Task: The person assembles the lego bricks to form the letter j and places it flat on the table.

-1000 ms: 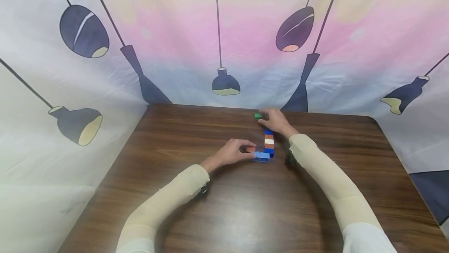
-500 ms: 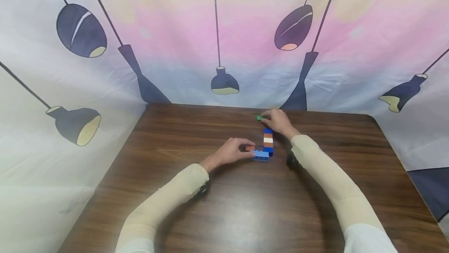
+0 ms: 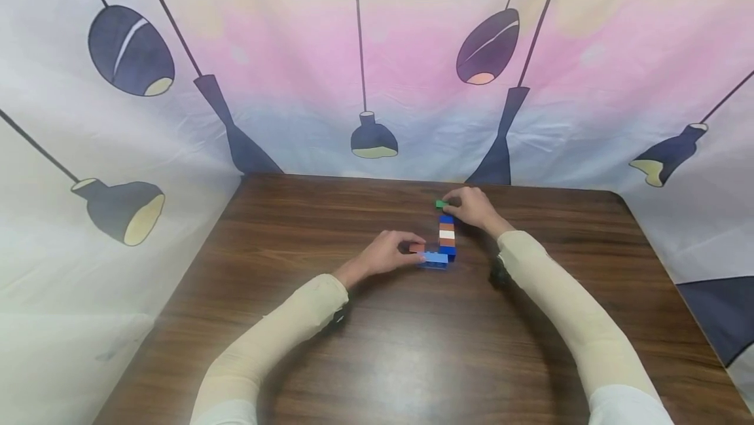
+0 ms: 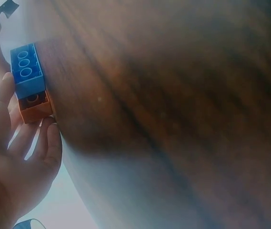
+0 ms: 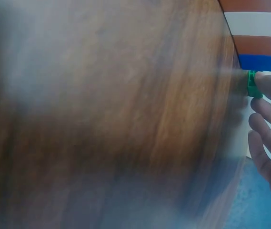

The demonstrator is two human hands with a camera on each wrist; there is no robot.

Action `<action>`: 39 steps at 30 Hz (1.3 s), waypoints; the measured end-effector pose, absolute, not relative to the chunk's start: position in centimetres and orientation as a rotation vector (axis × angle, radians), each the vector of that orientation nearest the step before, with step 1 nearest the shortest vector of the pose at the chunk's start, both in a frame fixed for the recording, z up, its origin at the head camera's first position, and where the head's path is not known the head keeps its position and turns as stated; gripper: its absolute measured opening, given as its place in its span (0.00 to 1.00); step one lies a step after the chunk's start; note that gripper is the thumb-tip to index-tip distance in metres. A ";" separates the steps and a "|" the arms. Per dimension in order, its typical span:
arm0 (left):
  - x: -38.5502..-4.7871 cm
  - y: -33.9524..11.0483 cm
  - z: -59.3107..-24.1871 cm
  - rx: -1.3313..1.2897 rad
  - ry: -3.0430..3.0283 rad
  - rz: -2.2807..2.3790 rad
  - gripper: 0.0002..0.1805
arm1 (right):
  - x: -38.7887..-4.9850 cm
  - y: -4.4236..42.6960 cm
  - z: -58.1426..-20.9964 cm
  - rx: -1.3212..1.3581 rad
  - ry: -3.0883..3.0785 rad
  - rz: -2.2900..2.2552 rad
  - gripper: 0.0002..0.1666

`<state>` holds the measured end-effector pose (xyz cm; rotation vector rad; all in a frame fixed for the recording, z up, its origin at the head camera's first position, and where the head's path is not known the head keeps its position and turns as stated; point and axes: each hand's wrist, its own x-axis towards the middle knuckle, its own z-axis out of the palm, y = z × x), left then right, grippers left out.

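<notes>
My left hand (image 3: 385, 253) grips a light blue toy brick (image 3: 434, 258) and an orange brick (image 3: 417, 248) set against each other. In the left wrist view the blue brick's hollow underside (image 4: 28, 71) faces the camera, the thumb on its edge and fingertips at the orange brick (image 4: 35, 113). Just right of them stands a row of joined bricks (image 3: 447, 235), banded blue, orange and white. Past its far end, my right hand (image 3: 471, 207) pinches a small green brick (image 3: 440, 204) between thumb and finger. In the right wrist view this green brick (image 5: 253, 87) sits close to the row's blue end.
All this lies on a brown wood-grain table (image 3: 353, 353), towards its far edge. Behind it hangs a cloth backdrop (image 3: 306, 71) printed with dark lamps, and cloth also covers the left side.
The green brick has come nearer, towards the row's far blue end, with the right hand pinching it. My left hand keeps its grip. The head view has shifted slightly.
</notes>
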<state>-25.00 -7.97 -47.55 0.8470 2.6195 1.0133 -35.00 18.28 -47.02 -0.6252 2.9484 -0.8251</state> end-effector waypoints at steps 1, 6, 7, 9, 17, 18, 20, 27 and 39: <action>-25.0 -8.0 -47.5 0.848 2.620 1.012 0.26 | -34.9 18.3 -47.0 -0.629 2.946 -0.819 0.18; -25.1 -8.2 -47.5 0.864 2.632 1.000 0.26 | -34.7 18.6 -47.0 -0.655 2.938 -0.792 0.18; -25.1 -8.2 -47.6 0.865 2.637 0.995 0.26 | -34.6 18.6 -47.0 -0.662 2.938 -0.786 0.18; -25.2 -8.2 -47.6 0.863 2.641 0.988 0.26 | -34.5 18.6 -47.0 -0.683 2.941 -0.773 0.17; -25.4 -8.1 -47.5 0.860 2.633 0.981 0.25 | -34.0 18.9 -47.1 -0.750 2.956 -0.759 0.15; -25.4 -8.1 -47.5 0.855 2.631 0.983 0.25 | -34.0 18.9 -47.2 -0.752 2.957 -0.761 0.15; -25.4 -8.1 -47.6 0.854 2.626 0.988 0.25 | -33.9 19.0 -47.2 -0.754 2.958 -0.764 0.15; -25.5 -8.1 -47.5 0.864 2.615 0.998 0.26 | -33.7 19.2 -47.1 -0.753 2.964 -0.774 0.15; -25.7 -8.0 -47.2 0.855 2.599 1.008 0.26 | -32.9 21.1 -45.6 -0.705 2.946 -0.836 0.20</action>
